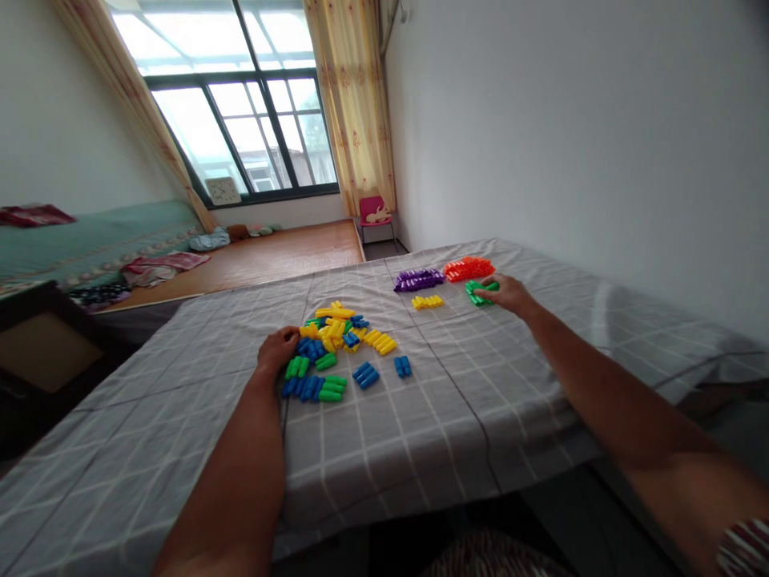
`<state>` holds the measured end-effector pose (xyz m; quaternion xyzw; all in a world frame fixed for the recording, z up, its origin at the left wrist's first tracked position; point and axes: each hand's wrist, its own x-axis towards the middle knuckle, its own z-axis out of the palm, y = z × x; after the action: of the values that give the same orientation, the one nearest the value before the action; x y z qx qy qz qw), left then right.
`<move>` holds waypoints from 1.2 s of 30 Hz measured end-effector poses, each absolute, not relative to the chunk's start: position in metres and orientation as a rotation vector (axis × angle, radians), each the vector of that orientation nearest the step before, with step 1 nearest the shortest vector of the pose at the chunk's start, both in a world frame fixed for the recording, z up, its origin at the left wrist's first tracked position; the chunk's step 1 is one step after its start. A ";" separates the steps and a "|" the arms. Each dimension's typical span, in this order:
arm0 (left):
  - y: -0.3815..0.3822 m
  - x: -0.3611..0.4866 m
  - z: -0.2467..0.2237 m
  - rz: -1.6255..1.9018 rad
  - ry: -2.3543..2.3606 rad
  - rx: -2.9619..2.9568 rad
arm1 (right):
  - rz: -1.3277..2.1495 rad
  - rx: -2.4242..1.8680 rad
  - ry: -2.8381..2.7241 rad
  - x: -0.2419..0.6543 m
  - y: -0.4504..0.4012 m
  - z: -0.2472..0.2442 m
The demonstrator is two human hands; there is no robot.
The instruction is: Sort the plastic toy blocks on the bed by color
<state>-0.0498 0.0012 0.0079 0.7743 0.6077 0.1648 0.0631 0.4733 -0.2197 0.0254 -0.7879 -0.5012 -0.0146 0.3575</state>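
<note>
My right hand reaches to the far right, its fingers closed on small green plastic pieces that lie grouped on the cloth. Just behind them is a neat orange stack, with a purple stack to its left. A short row of yellow pieces lies in front of the purple ones. My left hand rests with curled fingers at the left edge of a mixed pile of yellow, blue and green tube-shaped pieces. Whatever its fingertips hold is hidden.
Nearer me on the grey checked cloth lie blue-and-green rows and two small blue groups. A white wall runs along the right. Beyond are a wooden platform and a pink chair.
</note>
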 end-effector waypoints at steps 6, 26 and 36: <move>-0.002 -0.048 0.012 0.476 1.861 2.339 | -0.172 -2.318 -1.024 0.543 -0.228 -0.001; -0.003 -0.047 0.013 0.466 1.858 2.335 | -0.272 -2.032 -1.330 0.536 -0.228 0.012; 0.001 -0.049 0.011 0.442 1.839 2.341 | -0.392 -2.054 -1.393 0.531 -0.231 0.008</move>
<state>-0.0489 0.0013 0.0108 0.7761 0.6098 0.1466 0.0657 0.5306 -0.2305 0.0075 -0.7775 -0.5273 -0.1482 0.3091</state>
